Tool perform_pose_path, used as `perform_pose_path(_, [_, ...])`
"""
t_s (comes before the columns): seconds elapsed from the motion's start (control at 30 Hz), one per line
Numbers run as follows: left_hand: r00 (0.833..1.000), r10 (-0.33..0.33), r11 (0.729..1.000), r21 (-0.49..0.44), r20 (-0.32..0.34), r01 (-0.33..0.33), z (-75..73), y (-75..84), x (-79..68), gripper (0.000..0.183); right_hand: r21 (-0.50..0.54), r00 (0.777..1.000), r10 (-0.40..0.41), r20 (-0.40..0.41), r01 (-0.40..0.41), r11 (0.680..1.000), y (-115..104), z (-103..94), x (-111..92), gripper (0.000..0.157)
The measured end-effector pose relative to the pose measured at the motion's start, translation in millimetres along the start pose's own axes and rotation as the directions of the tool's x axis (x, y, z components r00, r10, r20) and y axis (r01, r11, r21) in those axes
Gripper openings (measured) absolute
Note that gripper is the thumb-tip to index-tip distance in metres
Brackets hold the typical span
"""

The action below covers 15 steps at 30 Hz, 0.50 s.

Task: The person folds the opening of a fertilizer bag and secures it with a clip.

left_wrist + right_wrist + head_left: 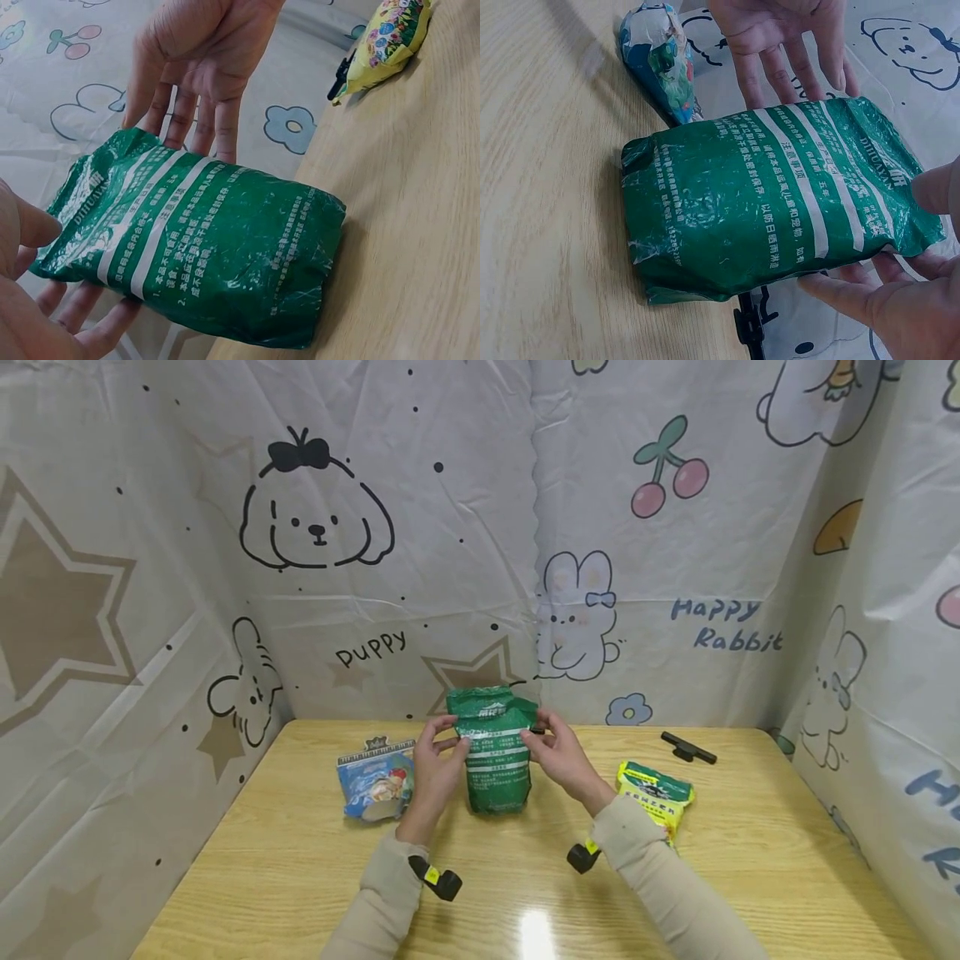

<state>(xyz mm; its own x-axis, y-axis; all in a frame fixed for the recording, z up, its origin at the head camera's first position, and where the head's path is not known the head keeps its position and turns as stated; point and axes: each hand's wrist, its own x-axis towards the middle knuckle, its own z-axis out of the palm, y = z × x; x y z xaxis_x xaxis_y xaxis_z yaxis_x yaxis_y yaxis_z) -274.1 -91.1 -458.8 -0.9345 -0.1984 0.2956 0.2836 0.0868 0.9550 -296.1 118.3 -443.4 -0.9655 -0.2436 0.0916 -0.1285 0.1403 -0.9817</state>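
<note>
A green plastic bag (497, 768) with white bands of printed text stands upright at the middle of the table, its top folded and crumpled. My left hand (437, 764) grips its left side near the top, thumb at the front and fingers reaching behind. On the opposite side my right hand (564, 756) holds the upper edge the same way. The left wrist view shows the bag's printed face (217, 240) between both hands. In the right wrist view, the bag's lower end (652, 217) is close over the wood. Fingertips behind the bag are partly hidden.
Left of the hands lies a blue bag (378, 785) with a piano-key-patterned clip (375, 752) along its top. A yellow and green bag (652, 789) sits by the right forearm, partly covered by the sleeve. Behind it is a black clip (688, 748). Printed cloth (465, 527) hangs behind the table.
</note>
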Motion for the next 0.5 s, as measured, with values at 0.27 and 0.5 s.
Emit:
perform_pose_path(0.27, [1.000, 0.002, 1.000, 0.009, 0.023, -0.002, -2.9, 1.5, -5.6, 0.035, -0.027, 0.997, 0.028, -0.069, -0.030, 0.999, -0.2, -0.8, -3.0, 0.038])
perform_pose_path(0.5, [0.999, 0.030, 0.998, 0.062, 0.020, -0.031, -3.4, 6.4, -8.8, 0.035, -0.025, 0.996, 0.018, -0.083, -0.020, 1.000, -2.0, -1.9, -2.8, 0.032])
